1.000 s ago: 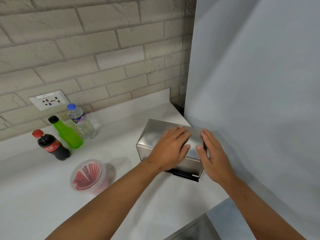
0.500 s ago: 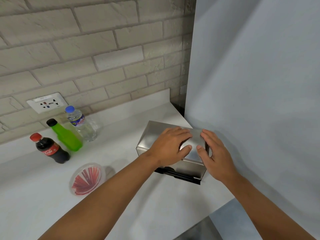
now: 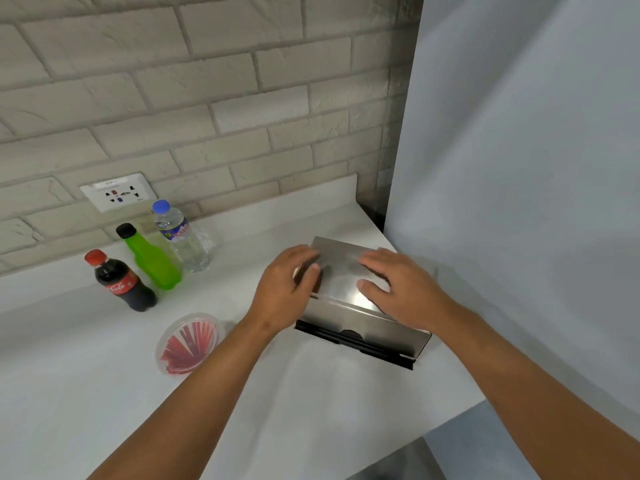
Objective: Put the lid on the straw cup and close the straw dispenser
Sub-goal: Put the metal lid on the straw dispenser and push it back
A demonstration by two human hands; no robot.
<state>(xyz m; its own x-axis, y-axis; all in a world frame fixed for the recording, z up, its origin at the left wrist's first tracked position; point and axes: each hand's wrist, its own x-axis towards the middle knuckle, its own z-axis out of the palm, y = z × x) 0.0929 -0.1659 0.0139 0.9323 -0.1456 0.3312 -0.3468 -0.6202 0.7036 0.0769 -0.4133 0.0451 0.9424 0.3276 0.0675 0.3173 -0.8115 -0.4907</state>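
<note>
Both hands are spreading apart across the steel straw dispenser (image 3: 349, 275), left hand (image 3: 289, 289) sliding to its side edge, right hand (image 3: 398, 287) lying flat and open on top, suggesting it's shut, while the lidded straw cup (image 3: 188, 342) sits nearby on the counter (image 3: 104, 393).

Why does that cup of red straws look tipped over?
The straw cup only seems tipped because the camera looks down into it; its clear lid is on. The three bottles stand upright, nothing is spilled, and both hands, left hand and right hand, rest on the steel straw dispenser.

Straw cup (image 3: 188, 342) sits left of the straw dispenser (image 3: 360, 306), three bottles (image 3: 152, 258) behind it.
</note>
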